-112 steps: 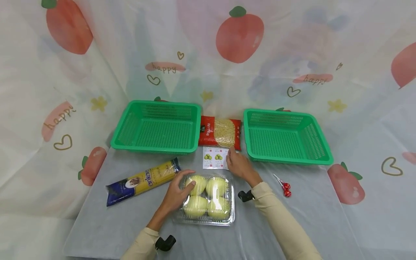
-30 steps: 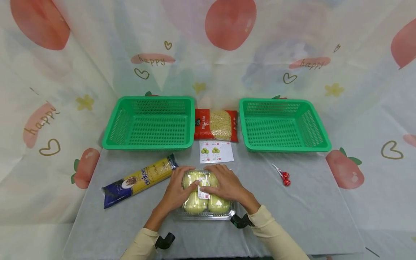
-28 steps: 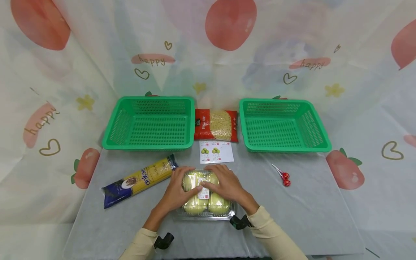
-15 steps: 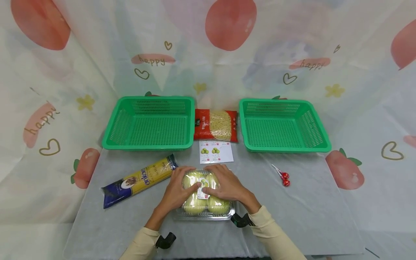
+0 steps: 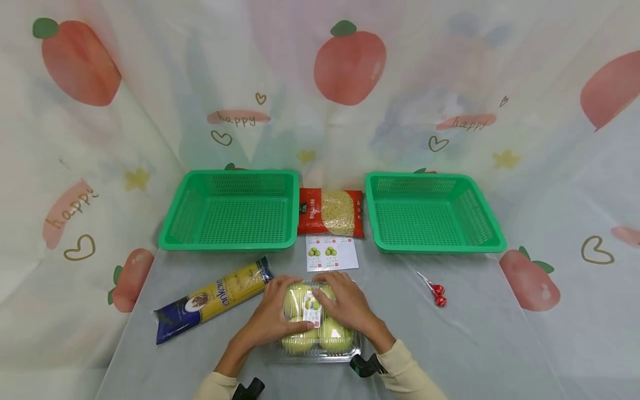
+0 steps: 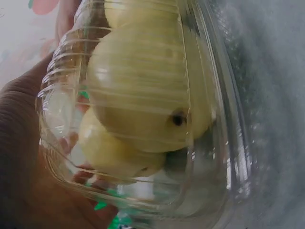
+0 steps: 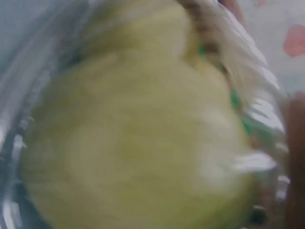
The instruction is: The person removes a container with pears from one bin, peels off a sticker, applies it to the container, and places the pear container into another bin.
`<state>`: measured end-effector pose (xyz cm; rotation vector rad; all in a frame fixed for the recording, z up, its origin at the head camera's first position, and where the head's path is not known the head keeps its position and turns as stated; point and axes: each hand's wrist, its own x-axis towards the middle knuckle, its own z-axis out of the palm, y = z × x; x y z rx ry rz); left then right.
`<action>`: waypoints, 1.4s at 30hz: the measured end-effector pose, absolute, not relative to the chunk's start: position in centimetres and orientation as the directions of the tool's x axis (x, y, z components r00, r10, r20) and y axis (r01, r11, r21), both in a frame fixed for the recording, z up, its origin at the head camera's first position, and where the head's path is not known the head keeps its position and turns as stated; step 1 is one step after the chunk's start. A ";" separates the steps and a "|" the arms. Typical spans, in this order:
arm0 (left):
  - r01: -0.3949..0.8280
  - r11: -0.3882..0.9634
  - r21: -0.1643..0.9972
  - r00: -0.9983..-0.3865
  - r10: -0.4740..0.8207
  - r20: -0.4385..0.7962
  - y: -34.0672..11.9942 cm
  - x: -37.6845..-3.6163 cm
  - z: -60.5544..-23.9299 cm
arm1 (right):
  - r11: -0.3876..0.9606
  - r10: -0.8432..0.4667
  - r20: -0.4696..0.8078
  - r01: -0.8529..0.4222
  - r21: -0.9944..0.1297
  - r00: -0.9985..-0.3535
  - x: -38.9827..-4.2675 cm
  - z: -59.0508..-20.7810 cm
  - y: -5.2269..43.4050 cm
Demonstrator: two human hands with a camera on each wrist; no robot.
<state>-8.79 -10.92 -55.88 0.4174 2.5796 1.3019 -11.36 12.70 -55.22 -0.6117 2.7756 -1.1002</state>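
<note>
A clear plastic box [image 5: 356, 355] of pale yellow-green fruits [image 5: 335, 336] lies near the table's front. A white sticker [image 5: 312, 316] printed with green fruit is on its lid. My left hand [image 5: 270, 314] holds the box's left side, fingers bent over the far edge, thumb on the sticker's lower end. My right hand [image 5: 352, 305] holds the far right part, its thumb by the sticker's upper right. The left wrist view shows fruits [image 6: 143, 90] through the clear wall, with left fingers partly visible behind. The right wrist view is blurred, filled by a fruit [image 7: 138, 143].
Two green baskets [image 5: 230, 247] [image 5: 440, 249] stand at the back, a red bag of pasta [image 5: 337, 214] between them. A sticker sheet [image 5: 332, 254] lies before the bag. Left lies a yellow-blue spaghetti packet [image 5: 215, 300]; right, red-wrapped lollipops [image 5: 438, 294].
Earlier my right hand was at the sticker sheet; a sticker is now on the lid. Since half a second ago my left thumb has slid down the sticker, and the head view has tilted up.
</note>
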 end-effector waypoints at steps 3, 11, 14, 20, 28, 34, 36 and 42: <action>0.119 0.551 0.826 -0.939 0.333 -0.087 -10.9 -8.0 -56.3 | 0.674 -0.399 0.030 -0.315 -0.669 -0.917 -10.6 -55.6 12.7; 0.090 0.512 0.854 -0.981 0.194 -0.013 -9.9 -6.9 -57.8 | 0.700 -0.301 0.117 -0.303 -0.646 -0.946 -9.3 -57.0 12.3; 0.081 0.483 0.872 -0.990 0.143 0.013 -9.5 -6.8 -58.2 | 0.702 -0.257 0.149 -0.291 -0.650 -0.955 -9.2 -57.4 12.6; 0.051 0.396 0.917 -0.997 0.078 0.022 -9.8 -6.4 -58.9 | 0.607 -0.096 0.060 -0.107 -0.788 -0.994 -8.3 -58.6 14.4; 0.060 0.219 0.974 -0.998 0.044 0.051 -11.2 -6.1 -60.1 | 0.350 0.016 -0.196 0.189 -0.918 -0.980 -6.4 -59.1 15.6; 0.137 0.143 0.980 -0.990 0.010 0.137 -11.1 -6.4 -59.5 | 0.173 0.046 -0.231 0.236 -0.956 -0.972 -5.6 -58.2 14.5; 0.157 0.133 0.979 -0.988 0.012 0.156 -10.9 -6.5 -59.1 | 0.103 0.044 -0.261 0.264 -0.959 -0.964 -5.8 -57.8 14.8; 0.184 0.111 0.977 -0.982 0.056 0.179 -10.1 -7.1 -58.0 | -0.021 0.016 -0.328 0.328 -0.944 -0.944 -6.7 -56.8 16.8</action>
